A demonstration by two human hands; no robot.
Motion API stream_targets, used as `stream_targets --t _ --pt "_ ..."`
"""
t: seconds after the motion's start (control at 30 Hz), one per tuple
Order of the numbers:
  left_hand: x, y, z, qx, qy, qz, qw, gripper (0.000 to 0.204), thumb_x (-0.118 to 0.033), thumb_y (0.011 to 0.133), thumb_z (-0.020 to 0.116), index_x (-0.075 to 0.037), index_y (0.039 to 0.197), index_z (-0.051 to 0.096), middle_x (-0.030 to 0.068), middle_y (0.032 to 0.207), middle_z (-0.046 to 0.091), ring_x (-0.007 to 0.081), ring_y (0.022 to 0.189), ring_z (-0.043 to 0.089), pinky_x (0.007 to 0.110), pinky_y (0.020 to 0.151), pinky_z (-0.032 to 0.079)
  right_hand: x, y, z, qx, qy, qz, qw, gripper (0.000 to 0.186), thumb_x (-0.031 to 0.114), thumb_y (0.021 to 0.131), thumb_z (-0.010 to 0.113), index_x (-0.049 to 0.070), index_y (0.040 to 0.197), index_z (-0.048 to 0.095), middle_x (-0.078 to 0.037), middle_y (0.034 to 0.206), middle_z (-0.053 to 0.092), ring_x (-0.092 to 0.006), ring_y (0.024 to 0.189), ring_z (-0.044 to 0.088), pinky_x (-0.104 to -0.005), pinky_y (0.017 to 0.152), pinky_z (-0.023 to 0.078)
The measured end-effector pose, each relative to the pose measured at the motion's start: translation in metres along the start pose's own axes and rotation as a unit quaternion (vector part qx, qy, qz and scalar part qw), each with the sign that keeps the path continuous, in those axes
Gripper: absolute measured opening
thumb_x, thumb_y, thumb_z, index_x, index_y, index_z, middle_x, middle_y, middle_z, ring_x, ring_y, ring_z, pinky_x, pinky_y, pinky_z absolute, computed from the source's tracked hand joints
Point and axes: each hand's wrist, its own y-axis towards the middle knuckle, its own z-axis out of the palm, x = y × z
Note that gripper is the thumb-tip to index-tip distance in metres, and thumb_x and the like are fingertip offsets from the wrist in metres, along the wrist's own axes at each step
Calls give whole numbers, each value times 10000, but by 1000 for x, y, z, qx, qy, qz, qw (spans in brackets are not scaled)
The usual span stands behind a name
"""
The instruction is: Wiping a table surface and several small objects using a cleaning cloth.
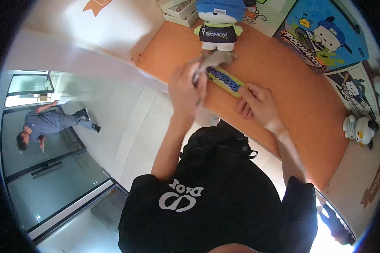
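My left hand (188, 86) is closed on a crumpled grey cloth (219, 59), slightly blurred, above the left end of a yellow oblong board with blue lettering (223, 81). My right hand (255, 103) grips that board at its right end, thumb on top, at the wooden desk (304, 126). Just behind the cloth stands a white plush figure (217, 29) in a blue hat and black shirt.
White boxes (177, 12) sit at the back. Cartoon-printed panels (325, 33) and a small white plush toy (359, 130) line the right side. At left, beyond the desk's edge, another person (59, 122) walks on the tiled floor beside glass doors.
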Motion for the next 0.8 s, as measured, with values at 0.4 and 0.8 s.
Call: stream_targets --t 0.4,0.8 --pt "20 8 -14 0 21 -15 1000 327 -90 911 742 -81 1237 732 120 1024 742 308 859 664 393 769 529 -1 2 3 -14 17 -12 1000 274 240 1131 561 8 1061 690 -90 728 741 -127 483 616 -249 450 459" --pt "-9 -20 -10 13 -123 -90 988 324 -46 991 684 -13 1311 729 112 1028 777 205 842 657 331 804 542 3 4 4 -53 38 5 998 339 299 1149 535 0 1096 685 -78 769 718 -130 495 584 -268 458 437"
